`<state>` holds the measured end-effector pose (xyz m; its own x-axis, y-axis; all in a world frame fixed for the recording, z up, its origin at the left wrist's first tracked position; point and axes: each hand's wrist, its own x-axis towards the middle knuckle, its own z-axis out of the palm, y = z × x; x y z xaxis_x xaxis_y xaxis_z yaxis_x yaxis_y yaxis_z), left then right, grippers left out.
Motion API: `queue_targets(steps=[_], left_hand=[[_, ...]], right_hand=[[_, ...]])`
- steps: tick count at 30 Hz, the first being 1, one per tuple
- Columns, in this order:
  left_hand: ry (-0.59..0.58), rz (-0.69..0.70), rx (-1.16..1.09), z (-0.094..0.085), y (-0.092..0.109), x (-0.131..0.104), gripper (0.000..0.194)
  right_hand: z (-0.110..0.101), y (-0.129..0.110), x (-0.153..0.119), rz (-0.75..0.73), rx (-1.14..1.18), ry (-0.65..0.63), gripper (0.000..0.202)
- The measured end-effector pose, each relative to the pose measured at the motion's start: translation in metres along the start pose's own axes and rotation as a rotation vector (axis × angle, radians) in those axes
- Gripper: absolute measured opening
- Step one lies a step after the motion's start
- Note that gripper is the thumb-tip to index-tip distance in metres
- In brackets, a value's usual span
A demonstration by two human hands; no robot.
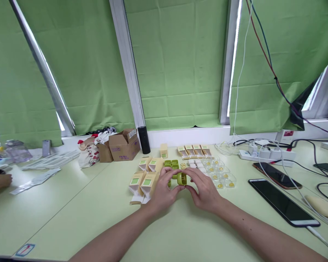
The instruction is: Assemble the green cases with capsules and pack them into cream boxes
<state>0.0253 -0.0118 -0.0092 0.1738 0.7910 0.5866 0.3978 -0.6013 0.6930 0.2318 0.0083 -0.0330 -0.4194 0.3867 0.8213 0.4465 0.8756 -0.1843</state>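
Between the fingertips of my left hand [164,191] and my right hand [205,189] is a small olive-green plastic case [182,179], its hollow side partly facing me. Both hands are closed on it just above the table. Just behind them several similar green cases [171,163] stand in a group, partly hidden by my fingers. Open beige cartons with green labels [136,182] lie beside my left hand. Beyond my right hand are white square pieces [197,163], small yellowish pieces [183,165] and clear plastic holders with yellow centres [220,174].
More beige cartons [194,151] stand at the back. A cardboard box [124,147] and a black cylinder [144,140] are at the wall. Right of me lie phones [282,200], cables and a power strip [266,156]. Another person's hand [0,181] shows at the far left.
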Motion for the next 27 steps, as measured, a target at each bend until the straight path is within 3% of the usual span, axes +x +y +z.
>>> queue_targets(steps=[7,16,27], left_hand=[[-0.007,0.022,-0.010,-0.0012,0.0007,-0.0006,0.047],[0.080,-0.023,0.046,-0.0014,0.0012,0.0027,0.014],[0.000,-0.137,-0.072,0.0047,-0.0051,0.0040,0.021]], right_hand=[[0.0030,0.0008,0.0005,0.094,0.124,0.050,0.063],[0.0043,0.0009,0.0007,0.127,0.181,0.109,0.056],[0.0034,-0.0012,0.0010,0.095,0.129,0.086,0.056]])
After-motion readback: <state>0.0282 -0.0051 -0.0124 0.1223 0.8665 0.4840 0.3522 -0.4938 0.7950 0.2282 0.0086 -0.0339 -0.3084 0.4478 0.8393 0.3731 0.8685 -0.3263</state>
